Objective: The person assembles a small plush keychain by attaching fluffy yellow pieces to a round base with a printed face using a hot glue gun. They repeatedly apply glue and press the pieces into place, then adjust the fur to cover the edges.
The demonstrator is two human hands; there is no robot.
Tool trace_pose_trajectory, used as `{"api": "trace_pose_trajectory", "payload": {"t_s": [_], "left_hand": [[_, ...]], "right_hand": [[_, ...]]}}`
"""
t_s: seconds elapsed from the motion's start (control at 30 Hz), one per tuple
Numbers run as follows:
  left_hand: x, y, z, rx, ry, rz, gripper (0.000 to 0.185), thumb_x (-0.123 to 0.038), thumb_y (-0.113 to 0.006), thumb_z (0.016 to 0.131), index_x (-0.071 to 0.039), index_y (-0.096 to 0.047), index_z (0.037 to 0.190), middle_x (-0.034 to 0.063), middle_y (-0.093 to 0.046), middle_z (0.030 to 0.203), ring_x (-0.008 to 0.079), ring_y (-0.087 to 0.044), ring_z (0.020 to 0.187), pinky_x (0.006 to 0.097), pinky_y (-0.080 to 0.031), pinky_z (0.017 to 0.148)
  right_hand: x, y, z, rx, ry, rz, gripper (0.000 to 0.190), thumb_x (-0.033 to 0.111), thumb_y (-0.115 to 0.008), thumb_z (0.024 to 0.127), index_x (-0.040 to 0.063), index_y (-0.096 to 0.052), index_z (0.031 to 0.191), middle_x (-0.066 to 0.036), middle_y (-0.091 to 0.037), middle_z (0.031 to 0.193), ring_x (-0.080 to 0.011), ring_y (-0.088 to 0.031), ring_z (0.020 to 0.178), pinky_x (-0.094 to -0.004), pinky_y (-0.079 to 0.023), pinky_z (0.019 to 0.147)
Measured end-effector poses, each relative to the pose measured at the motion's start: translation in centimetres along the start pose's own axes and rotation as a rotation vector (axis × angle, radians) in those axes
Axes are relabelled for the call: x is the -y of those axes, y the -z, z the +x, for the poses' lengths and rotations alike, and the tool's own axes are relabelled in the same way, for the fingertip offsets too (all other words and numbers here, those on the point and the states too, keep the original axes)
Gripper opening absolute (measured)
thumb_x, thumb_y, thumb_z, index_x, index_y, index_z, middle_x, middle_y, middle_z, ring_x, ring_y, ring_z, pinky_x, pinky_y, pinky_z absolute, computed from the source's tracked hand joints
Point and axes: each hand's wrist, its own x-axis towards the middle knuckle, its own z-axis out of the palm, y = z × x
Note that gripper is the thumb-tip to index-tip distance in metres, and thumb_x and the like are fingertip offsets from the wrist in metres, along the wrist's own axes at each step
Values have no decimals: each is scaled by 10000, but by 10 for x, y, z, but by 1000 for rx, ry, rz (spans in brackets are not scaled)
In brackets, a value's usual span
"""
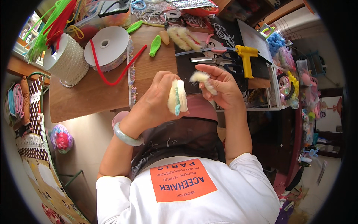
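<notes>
My left hand (159, 102), with a pale bangle at the wrist, grips a cream fuzzy piece (178, 96) that has a mint-green strand along it. To its right, my right hand (223, 86) holds a short, curved length of cream fluffy trim (204, 81) between thumb and fingers. Both hands are over the near edge of the wooden table. Just beyond the right hand lie scissors (214, 60) with dark handles and a yellow glue gun (247, 58). More cream fluffy strips (183, 37) lie farther back.
A red pipe cleaner (112, 83) curves across the wooden table (84, 100). At the left stand a white ribbon spool (107, 46) and a spool of pearl beads (68, 61). Green fuzzy pieces (155, 45), pink-handled pliers (216, 49) and a white rack (275, 105) are also around.
</notes>
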Motion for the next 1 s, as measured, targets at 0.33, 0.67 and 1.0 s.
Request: {"api": "trace_pose_trajectory", "payload": {"t_s": [0.33,0.67,1.0], "left_hand": [[9,0,3,251,-159,-252,839,-154,-926,603,-46,-481,1306,188,-425,1408,344,-406,1339,403,-405,1054],[16,10,-11,287,-17,-462,875,-204,-940,606,-37,-489,1336,107,-463,1338,267,-440,1273,379,-353,1073],[2,14,-15,355,280,-734,867,-172,-951,554,-43,-531,1301,74,-445,1316,207,-441,1240,325,-339,1047]], "right_hand": [[-7,0,13,176,-121,117,416,63,-649,918,-73,-539,1295,-175,-677,970,-177,-666,767,-236,-487,494],[-3,8,-2,181,-297,67,291,99,-643,927,-78,-624,1157,-197,-705,884,-219,-700,625,-282,-570,489],[-8,4,-4,187,-294,154,148,87,-686,900,-47,-650,952,-123,-672,677,-195,-654,477,-276,-521,388]]}}
